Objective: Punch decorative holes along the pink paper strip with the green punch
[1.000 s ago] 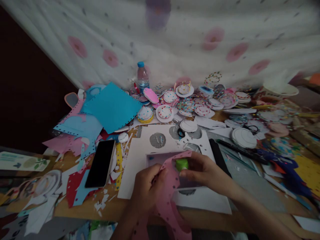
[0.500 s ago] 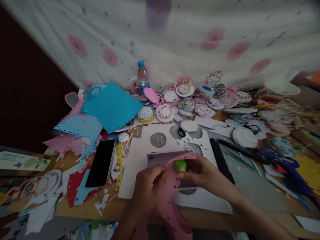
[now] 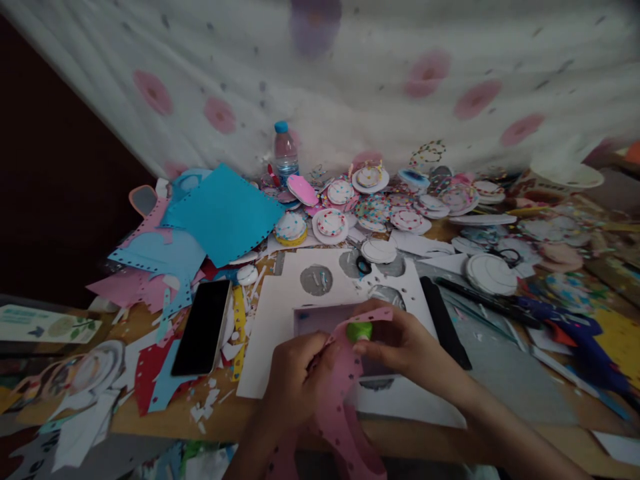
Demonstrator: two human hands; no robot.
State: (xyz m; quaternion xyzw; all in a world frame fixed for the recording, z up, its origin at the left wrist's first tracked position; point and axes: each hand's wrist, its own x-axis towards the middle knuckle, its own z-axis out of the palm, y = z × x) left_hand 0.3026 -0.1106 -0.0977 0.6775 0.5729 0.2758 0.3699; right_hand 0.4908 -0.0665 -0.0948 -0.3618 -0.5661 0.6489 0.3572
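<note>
My left hand is closed on a curling pink paper strip, which hangs down past the table's front edge. Small dark holes run along the strip's edges. In my right hand is a small green craft punch, set at the strip's upper end, with the thumb against it. The fingers behind the paper are partly hidden. Under both hands lies a shallow pale box on a white cut-out sheet.
A phone lies left of the sheet, near blue card and paper scraps. Behind stand a water bottle and several decorated paper discs. To the right are a black case and a blue glue gun.
The green punch shows slightly less of its height under my right thumb. Both hands and the pink strip stay almost in place.
</note>
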